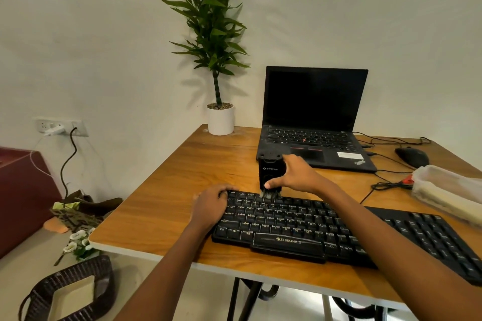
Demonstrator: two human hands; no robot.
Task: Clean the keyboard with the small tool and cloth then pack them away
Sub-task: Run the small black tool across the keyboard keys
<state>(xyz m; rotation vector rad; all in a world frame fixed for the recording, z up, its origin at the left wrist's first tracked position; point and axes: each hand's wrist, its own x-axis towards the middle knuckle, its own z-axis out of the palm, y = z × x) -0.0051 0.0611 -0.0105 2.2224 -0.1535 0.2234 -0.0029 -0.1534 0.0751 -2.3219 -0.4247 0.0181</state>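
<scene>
While the right hand (297, 173) grips a black STRIFF cleaning brush (270, 172), thumb on its near face and fingers wrapped round the far side, the tool stands upright with its pale bristles (270, 194) touching the top row of a black Zebronics keyboard (300, 227). Left of that grip, the left hand (211, 203) holds the keyboard's far left corner, fingers curled over the keys at the edge. The keyboard lies directly below the grip on a wooden table (182, 177). Just beyond the grip sits 1 open ThinkPad laptop (313, 122), its screen dark. Farther right are a black mouse (412, 156) and a clear plastic container (448, 193). Beyond and left of the grip stands a potted plant (220, 120).
</scene>
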